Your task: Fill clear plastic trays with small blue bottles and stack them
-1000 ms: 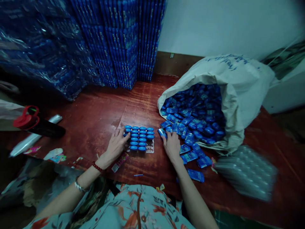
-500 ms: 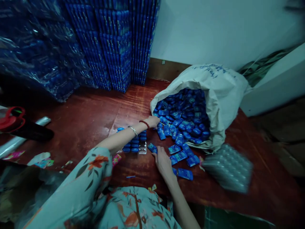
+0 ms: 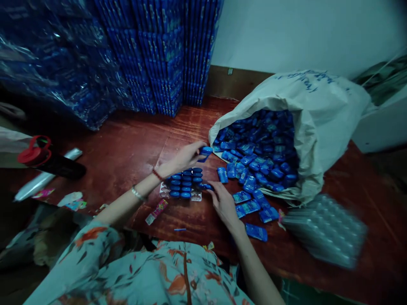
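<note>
While your left hand [image 3: 186,157] pinches one pack [image 3: 206,151] | your right hand [image 3: 224,204] grips another pack [image 3: 206,186] | at the tray [image 3: 196,196]

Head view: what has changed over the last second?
The left hand came off the tray, reached right toward the sack, and now holds a blue packet. The right hand brought a second packet left to the tray's right edge. The sack, bottle and clear trays stayed put.

Pale wall [image 3: 302,34] behind reddish-brown worktop [image 3: 133,144]; brown strip [image 3: 248,81] along wall's lower edge; dim bluish light; green surface [image 3: 300,293] below worktop.
</note>
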Tool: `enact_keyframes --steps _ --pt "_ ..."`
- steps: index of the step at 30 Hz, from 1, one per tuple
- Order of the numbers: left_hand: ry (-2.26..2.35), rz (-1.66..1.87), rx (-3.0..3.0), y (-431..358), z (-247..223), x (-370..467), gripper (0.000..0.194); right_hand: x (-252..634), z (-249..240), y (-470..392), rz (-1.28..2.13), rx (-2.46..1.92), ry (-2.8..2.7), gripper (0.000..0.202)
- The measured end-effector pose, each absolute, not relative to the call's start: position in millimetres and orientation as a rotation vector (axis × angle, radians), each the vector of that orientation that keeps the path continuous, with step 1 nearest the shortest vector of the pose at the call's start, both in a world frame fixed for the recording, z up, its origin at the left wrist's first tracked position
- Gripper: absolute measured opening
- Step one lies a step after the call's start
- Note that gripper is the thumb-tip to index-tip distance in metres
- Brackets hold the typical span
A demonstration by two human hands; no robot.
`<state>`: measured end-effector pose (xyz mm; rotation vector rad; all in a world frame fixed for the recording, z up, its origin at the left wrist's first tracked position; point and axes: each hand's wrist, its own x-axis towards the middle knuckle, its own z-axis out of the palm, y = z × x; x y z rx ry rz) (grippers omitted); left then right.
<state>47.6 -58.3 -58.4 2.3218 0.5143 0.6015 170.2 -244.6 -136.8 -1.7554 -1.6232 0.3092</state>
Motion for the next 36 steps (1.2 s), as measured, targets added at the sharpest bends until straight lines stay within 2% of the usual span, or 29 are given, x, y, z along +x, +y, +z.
enact_keyframes --steps 4,8,13,17,23,29,36 --pt "0.814 1.047 1.878 -82 -61 -32 0.026 166 -134 -232 0.158 -1.726 -1.996 0.028" --pt "1.091 1.291 1.594 -114 -93 -88 0.021 170 -124 -224 0.038 -1.648 -2.316 0.029" --pt "1.222 1.162 1.541 -139 -147 -105 0.017 170 -109 -206 0.045 -1.603 -2.558 0.025" --pt "1.214 1.098 1.718 -132 -169 -99 0.016 161 -103 -200 0.052 -1.648 -2.617 0.023" --pt "0.967 0.993 1.967 -116 -170 -95 0.021 159 -118 -206 -0.021 -1.665 -2.495 0.024" --pt "0.812 0.872 2.292 -107 -173 -96 0.029 154 -148 -220 -0.068 -1.715 -2.087 0.028" --pt "0.808 0.644 2.556 -96 -167 -103 0.035 145 -148 -220 -0.04 -1.643 -1.962 0.028"
